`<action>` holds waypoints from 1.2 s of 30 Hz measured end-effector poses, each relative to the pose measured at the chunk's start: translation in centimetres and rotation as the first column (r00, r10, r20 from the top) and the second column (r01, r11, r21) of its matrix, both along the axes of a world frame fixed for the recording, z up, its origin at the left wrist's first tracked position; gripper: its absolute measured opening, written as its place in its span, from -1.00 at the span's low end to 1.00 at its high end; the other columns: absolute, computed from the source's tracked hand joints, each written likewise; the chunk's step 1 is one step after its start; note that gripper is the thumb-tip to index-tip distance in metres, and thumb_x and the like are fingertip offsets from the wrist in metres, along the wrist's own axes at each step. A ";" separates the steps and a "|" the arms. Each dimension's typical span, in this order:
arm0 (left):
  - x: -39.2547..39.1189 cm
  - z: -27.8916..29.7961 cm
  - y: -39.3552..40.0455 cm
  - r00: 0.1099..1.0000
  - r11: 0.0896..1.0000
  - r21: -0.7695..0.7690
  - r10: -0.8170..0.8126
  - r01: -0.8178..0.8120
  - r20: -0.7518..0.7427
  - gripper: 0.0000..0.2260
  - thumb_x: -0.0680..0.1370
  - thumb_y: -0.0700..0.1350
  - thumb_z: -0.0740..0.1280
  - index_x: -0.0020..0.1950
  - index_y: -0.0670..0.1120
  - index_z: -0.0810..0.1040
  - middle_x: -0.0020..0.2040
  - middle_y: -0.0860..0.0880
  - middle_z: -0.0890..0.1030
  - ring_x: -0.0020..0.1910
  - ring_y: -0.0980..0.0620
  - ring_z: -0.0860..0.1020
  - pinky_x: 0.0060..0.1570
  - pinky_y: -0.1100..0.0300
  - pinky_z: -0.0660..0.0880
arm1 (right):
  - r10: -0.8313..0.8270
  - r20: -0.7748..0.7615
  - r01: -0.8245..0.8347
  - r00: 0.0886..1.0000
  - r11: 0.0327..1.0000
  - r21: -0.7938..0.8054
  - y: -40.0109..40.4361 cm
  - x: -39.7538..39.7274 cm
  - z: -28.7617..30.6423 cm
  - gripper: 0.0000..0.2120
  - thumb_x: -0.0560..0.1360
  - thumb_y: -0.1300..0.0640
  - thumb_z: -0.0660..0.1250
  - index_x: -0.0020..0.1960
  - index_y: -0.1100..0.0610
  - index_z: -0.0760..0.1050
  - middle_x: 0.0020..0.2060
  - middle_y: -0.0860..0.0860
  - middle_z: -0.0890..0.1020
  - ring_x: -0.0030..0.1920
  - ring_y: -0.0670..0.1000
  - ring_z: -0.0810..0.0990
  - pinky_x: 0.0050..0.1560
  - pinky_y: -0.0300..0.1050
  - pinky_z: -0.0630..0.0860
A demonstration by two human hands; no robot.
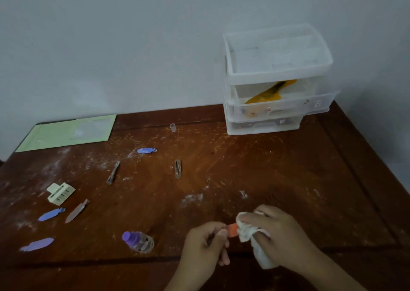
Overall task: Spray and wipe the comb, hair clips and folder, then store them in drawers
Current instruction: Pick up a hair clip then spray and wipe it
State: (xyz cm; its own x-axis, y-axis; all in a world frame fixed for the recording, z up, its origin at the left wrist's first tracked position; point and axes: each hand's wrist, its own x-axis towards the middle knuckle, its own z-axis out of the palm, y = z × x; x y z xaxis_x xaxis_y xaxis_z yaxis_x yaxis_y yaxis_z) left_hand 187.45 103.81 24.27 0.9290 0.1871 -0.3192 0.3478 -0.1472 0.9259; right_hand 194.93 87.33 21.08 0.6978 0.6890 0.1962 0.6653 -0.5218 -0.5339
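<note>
the dusty wooden table has bare room across its middle and right, between the scattered clips and the far wall. a clear drawer unit stands at the back right edge, a yellow comb in its upper drawer. the green folder lies at the back left edge. the spray bottle lies near the front. the left hand pinches an orange hair clip, while the right hand grips a white cloth around it.

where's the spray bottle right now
The spray bottle lies on its side near the table's front edge, just left of the left hand.
</note>
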 end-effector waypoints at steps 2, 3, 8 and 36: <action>0.0 -0.3 0.3 0.995 0.995 0.017 0.101 -0.102 0.017 -0.69 0.54 -0.31 0.18 -0.37 -0.08 0.49 -0.64 0.02 0.46 -0.65 0.18 0.40 -0.53 0.36 0.37 | -0.150 -0.101 0.160 0.984 0.981 0.107 -0.8 0.5 -0.6 -0.58 0.29 0.01 0.07 0.05 -0.15 0.55 -0.23 -0.16 0.53 -0.20 -0.14 0.54 -0.25 -0.37 0.44; 0.1 -0.4 0.6 0.989 0.989 0.021 0.147 -0.148 0.025 -0.69 0.54 -0.31 0.19 -0.36 -0.06 0.51 -0.61 0.03 0.48 -0.64 0.17 0.41 -0.55 0.35 0.37 | -0.189 -0.125 0.207 0.974 0.966 0.156 -1.1 0.7 -0.6 -0.57 0.28 -0.02 0.05 0.06 -0.20 0.52 -0.19 -0.19 0.54 -0.15 -0.13 0.54 -0.15 -0.37 0.45; 0.9 -1.3 0.5 0.975 0.974 -0.050 0.223 -0.222 0.004 -0.68 0.56 -0.27 0.19 -0.39 -0.17 0.52 -0.64 -0.01 0.43 -0.67 0.12 0.35 -0.59 0.33 0.30 | -0.139 -0.017 0.139 0.990 0.958 0.250 0.9 -0.3 0.3 -0.62 0.34 0.16 0.13 0.11 -0.08 0.45 -0.09 -0.14 0.46 -0.07 -0.22 0.42 -0.02 -0.46 0.36; 0.0 -3.2 0.1 0.901 0.904 0.427 -0.173 -0.016 0.399 -0.65 0.42 -0.15 0.27 0.17 0.11 0.39 0.01 0.66 0.37 0.01 0.61 0.39 -0.04 0.67 0.32 | 0.093 -0.933 0.523 0.347 0.807 0.275 1.2 -0.9 1.6 -0.55 0.04 0.18 0.51 -0.06 0.05 0.60 -0.21 0.02 0.69 -0.19 -0.01 0.67 -0.27 -0.25 0.53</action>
State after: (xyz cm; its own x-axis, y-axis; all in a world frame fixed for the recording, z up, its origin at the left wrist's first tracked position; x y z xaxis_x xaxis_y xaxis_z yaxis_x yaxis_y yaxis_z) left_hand 187.43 103.91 21.04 0.9724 0.1334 0.1913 -0.0867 -0.5548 0.8275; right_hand 194.00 88.50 22.66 0.7551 0.5066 -0.4163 -0.4577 -0.0475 -0.8879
